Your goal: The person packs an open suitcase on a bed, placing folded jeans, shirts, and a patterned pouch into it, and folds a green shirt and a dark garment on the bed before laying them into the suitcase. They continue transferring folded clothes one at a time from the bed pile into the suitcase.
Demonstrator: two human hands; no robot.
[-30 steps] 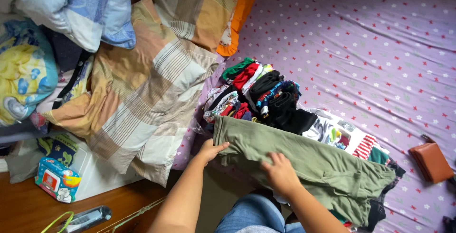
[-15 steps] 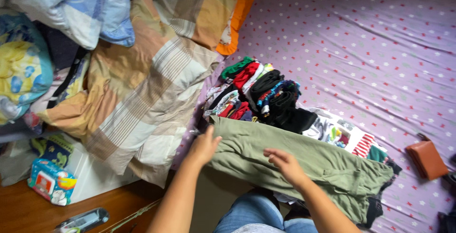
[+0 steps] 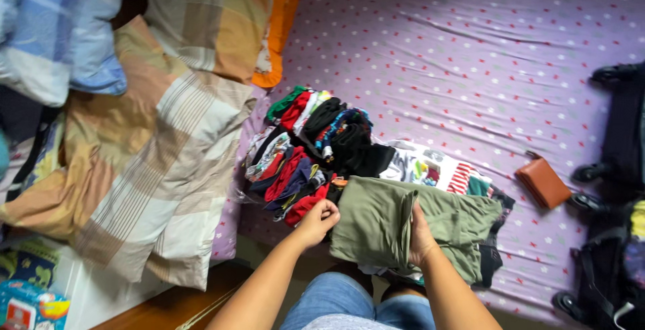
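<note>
Bed with purple dotted sheet fills upper right. Row of rolled multicoloured clothes near bed's front edge; striped and printed garments just right of row. Brown wallet on sheet, well apart from clothes. Plaid blanket heaped at left, hanging over bed edge. Plaid pillow with orange edge above blanket. Black bags at right edge. Wooden floor bottom left.

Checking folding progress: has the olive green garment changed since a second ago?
Yes. The olive green garment, earlier spread long toward the brown wallet, is now folded shorter beside the rolled clothes.
</note>
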